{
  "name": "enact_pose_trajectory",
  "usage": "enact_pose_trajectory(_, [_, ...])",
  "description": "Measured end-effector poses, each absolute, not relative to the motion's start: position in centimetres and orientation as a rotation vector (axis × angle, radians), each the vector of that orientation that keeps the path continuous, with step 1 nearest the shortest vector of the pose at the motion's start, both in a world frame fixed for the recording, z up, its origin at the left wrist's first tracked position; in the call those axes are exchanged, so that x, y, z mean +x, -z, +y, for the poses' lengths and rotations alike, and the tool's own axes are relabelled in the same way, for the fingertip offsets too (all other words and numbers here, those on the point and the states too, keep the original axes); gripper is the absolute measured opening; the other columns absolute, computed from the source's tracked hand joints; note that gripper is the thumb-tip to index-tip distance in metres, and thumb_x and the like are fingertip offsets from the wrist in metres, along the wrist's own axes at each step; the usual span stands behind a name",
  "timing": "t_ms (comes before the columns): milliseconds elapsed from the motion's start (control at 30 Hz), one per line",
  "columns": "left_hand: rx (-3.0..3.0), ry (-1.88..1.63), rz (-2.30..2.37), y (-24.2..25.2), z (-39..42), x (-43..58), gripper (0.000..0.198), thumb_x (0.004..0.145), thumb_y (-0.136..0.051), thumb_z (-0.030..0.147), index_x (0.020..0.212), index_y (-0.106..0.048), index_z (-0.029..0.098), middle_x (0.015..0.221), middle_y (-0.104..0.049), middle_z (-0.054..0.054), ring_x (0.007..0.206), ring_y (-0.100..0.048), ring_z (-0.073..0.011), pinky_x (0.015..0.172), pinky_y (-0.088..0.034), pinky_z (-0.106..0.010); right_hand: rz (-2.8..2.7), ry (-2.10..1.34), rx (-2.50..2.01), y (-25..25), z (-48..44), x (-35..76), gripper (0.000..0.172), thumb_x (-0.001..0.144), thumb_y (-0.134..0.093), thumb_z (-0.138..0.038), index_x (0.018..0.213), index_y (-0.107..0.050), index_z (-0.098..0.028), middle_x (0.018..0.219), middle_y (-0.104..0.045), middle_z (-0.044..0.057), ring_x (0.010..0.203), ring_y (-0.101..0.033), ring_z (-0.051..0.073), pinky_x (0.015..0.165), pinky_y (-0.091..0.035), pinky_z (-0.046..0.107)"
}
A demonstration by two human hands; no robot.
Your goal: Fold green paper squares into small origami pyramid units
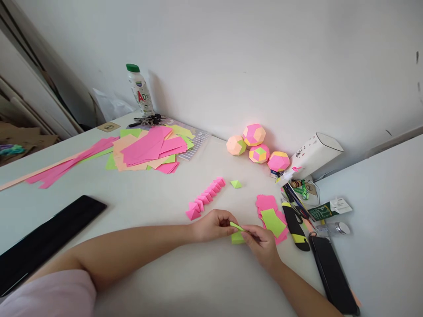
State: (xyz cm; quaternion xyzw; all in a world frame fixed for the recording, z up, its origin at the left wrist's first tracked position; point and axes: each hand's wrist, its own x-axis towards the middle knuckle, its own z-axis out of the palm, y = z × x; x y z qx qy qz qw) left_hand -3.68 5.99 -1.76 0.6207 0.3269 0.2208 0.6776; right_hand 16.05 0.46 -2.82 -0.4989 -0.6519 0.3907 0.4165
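Between both hands is a small piece of green paper (236,226), seen as a narrow folded strip. My left hand (211,225) pinches its left end with thumb and finger. My right hand (262,245) grips the other end, fingertips close to the left ones. Just below the fingers another green paper surface (237,238) shows; whether it is part of the same piece I cannot tell. Beyond my left hand runs a row of folded pink paper pieces (206,197). One folded green piece (235,184) sits apart, right of that row.
Pink sheets (267,202) with a green sheet (273,223) on top lie right of my hands, beside a black-and-yellow cutter (295,226) and a phone (332,273). Several paper balls (254,134) rest by the wall. Loose coloured paper (145,147), a bottle (140,92) and a black slab (49,242) are leftward.
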Motion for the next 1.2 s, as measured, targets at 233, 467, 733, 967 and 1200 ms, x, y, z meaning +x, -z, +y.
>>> enact_pose_trajectory(233, [1.377, -0.534, 0.697, 2.36, 6.04, -3.59, 0.033, 0.075, -0.063, 0.044, 0.082, -0.064, 0.012, 0.058, -0.049, 0.004, 0.052, -0.040, -0.0066, 0.047, -0.030, -0.019, -1.573, -1.115, -1.272, 2.53, 0.58, 16.08, 0.020, 0.080, -0.063, -0.035, 0.087, -0.073, -0.019, 0.069, -0.072, 0.006, 0.061, -0.066, 0.020, 0.054, -0.057, 0.030])
enact_pose_trajectory(467, [1.357, -0.565, 0.684, 2.51, 6.04, -3.53, 0.030, 0.075, -0.064, 0.042, 0.077, -0.063, 0.012, 0.063, -0.054, 0.002, 0.056, -0.044, -0.0078, 0.050, -0.033, -0.020, -1.477, -1.240, -1.274, 2.76, 0.69, 16.27, 0.020, 0.078, -0.065, -0.035, 0.085, -0.073, -0.018, 0.066, -0.069, 0.005, 0.056, -0.063, 0.017, 0.051, -0.057, 0.028])
enact_pose_trajectory(733, [1.365, -0.569, 0.693, 2.41, 6.11, -3.63, 0.030, 0.075, -0.063, 0.042, 0.072, -0.065, 0.012, 0.054, -0.046, 0.005, 0.048, -0.039, -0.0063, 0.044, -0.030, -0.020, -1.430, -1.300, -1.298, 2.99, 0.83, 16.46, 0.022, 0.077, -0.067, -0.037, 0.085, -0.073, -0.017, 0.064, -0.068, 0.004, 0.055, -0.062, 0.016, 0.051, -0.057, 0.029])
enact_pose_trajectory(967, [1.355, -0.583, 0.670, 2.64, 6.19, -3.75, 0.032, 0.074, -0.064, 0.043, 0.070, -0.066, 0.011, 0.059, -0.051, 0.002, 0.046, -0.044, -0.0066, 0.043, -0.036, -0.020, -1.402, -1.345, -1.287, 2.56, 0.92, 16.35, 0.020, 0.076, -0.067, -0.035, 0.084, -0.073, -0.017, 0.063, -0.067, 0.003, 0.054, -0.060, 0.015, 0.051, -0.055, 0.027])
enact_pose_trajectory(1200, [1.422, -0.576, 0.702, 1.80, 6.08, -3.80, 0.034, 0.076, -0.060, 0.042, 0.064, -0.064, 0.011, 0.059, -0.052, 0.001, 0.045, -0.044, -0.0063, 0.042, -0.035, -0.019, -1.383, -1.404, -1.261, 2.50, 0.99, 16.44, 0.018, 0.077, -0.067, -0.033, 0.082, -0.072, -0.017, 0.066, -0.067, 0.003, 0.056, -0.060, 0.014, 0.052, -0.053, 0.025])
